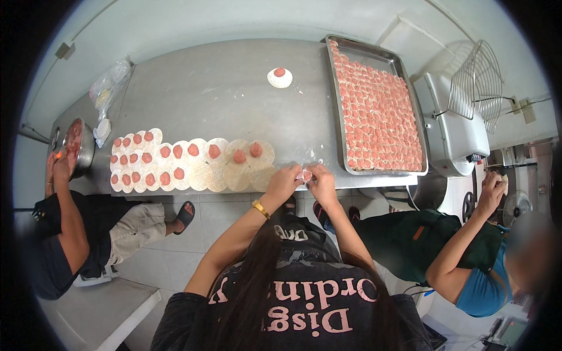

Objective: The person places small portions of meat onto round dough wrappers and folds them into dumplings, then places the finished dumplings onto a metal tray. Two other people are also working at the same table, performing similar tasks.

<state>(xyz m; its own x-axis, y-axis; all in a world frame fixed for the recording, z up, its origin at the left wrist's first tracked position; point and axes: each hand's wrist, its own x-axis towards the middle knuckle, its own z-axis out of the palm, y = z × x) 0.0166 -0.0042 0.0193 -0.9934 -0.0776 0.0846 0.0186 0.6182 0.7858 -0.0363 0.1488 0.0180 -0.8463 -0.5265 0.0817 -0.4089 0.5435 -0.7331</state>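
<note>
Between my two hands, at the near edge of the steel table, is a small dumpling with pink filling showing at its top. My left hand pinches it from one side, and my right hand grips it from the other. To the left lie rows of round pale wrappers, overlapping, many with a ball of pink meat filling on top. One lone wrapper with filling sits farther back on the table.
A deep metal tray packed with dumplings stands at the right. Beyond it is a white machine with a wire guard. At left, a co-worker's hands are at a bowl of meat. Another person stands at right.
</note>
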